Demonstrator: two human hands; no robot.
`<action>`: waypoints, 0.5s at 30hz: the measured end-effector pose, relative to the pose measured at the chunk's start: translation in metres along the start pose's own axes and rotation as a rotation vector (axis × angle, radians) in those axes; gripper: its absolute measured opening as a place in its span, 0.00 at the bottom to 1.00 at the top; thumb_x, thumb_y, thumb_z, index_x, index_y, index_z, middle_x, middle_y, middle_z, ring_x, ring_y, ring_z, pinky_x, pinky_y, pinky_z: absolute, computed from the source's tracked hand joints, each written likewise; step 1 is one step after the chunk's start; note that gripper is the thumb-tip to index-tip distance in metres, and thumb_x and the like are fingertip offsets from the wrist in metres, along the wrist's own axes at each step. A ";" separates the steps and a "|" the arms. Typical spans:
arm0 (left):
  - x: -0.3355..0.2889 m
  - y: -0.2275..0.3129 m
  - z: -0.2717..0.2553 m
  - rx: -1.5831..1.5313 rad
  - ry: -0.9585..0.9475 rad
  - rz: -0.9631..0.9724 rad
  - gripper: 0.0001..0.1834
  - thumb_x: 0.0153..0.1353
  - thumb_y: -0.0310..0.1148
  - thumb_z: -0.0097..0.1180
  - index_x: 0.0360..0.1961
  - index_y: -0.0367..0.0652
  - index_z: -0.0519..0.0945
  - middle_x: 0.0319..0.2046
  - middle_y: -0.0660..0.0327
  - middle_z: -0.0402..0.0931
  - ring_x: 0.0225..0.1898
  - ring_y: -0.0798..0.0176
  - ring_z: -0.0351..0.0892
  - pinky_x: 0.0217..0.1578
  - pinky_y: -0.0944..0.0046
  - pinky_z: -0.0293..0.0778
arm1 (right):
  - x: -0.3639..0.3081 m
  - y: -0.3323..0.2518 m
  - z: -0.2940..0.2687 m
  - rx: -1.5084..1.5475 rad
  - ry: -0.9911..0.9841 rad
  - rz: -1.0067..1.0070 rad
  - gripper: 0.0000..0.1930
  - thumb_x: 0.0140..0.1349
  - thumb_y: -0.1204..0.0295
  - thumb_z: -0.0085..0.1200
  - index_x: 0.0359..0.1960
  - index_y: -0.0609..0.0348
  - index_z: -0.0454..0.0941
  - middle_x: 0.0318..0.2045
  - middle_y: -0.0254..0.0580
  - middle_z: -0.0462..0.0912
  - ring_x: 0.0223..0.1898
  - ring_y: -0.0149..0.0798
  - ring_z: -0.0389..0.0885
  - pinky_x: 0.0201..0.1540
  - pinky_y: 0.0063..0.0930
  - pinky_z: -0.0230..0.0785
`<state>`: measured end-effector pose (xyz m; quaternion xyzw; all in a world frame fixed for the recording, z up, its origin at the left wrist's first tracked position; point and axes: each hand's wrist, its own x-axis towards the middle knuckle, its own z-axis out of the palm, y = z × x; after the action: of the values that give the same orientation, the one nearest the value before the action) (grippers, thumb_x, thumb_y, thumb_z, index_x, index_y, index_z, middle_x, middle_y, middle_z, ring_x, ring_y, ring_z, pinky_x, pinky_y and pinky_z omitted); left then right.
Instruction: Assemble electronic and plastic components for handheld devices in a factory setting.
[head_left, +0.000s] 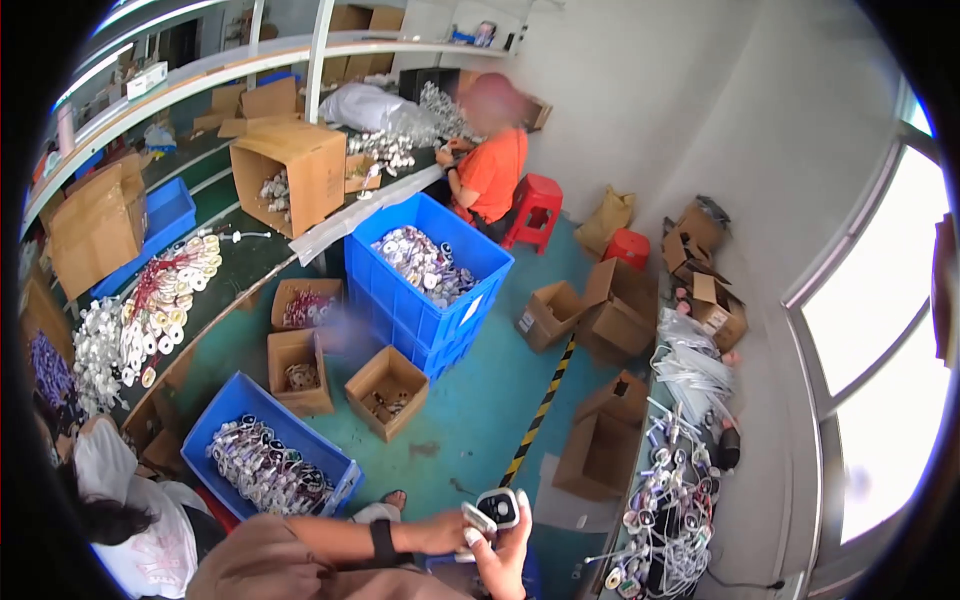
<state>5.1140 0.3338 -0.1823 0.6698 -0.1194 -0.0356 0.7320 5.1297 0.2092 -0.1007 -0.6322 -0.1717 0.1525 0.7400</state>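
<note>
In front of me my left hand (pixel 447 532), with a black band at the wrist, has its fingers closed on a small white rounded part (pixel 480 517). Right beside it, my right hand (pixel 506 562) grips a small rounded-square device (pixel 498 508) with a white rim and a dark face. The two pieces touch or overlap, and I cannot tell whether they are joined. Partly hidden beneath my hands is a blue bin (pixel 531 572).
A blue crate (pixel 340 470) of cabled parts lies left, near a person in white (pixel 150 540). Stacked blue crates (pixel 400 320) and cardboard boxes (pixel 388 392) stand ahead. A person in orange (pixel 492 170) works at the far bench. Cabled devices cover the right-hand table (pixel 665 500).
</note>
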 end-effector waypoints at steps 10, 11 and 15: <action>0.244 0.147 -0.284 0.091 0.380 0.160 0.18 0.68 0.40 0.37 0.39 0.40 0.76 0.34 0.62 0.77 0.33 0.70 0.75 0.38 0.68 0.71 | 0.208 0.013 -0.101 -0.054 0.294 0.207 0.22 0.61 0.78 0.47 0.58 0.63 0.62 0.46 0.41 0.74 0.48 0.33 0.71 0.51 0.26 0.64; 0.268 0.144 -0.317 0.072 0.468 0.276 0.18 0.68 0.40 0.37 0.37 0.38 0.76 0.33 0.60 0.77 0.34 0.69 0.76 0.39 0.67 0.71 | 0.223 0.028 -0.120 -0.089 0.326 0.213 0.21 0.62 0.76 0.48 0.57 0.63 0.63 0.46 0.40 0.74 0.47 0.33 0.72 0.49 0.25 0.65; 0.340 0.126 -0.451 0.119 0.646 0.344 0.20 0.69 0.39 0.36 0.30 0.36 0.75 0.27 0.59 0.78 0.32 0.68 0.76 0.39 0.65 0.72 | 0.293 0.089 -0.203 -0.036 0.562 0.284 0.22 0.60 0.74 0.51 0.56 0.63 0.64 0.46 0.40 0.73 0.43 0.33 0.73 0.47 0.24 0.66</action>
<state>5.5300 0.7125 -0.0483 0.6580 0.0050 0.3080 0.6872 5.4821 0.1731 -0.1994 -0.6802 0.1269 0.0708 0.7185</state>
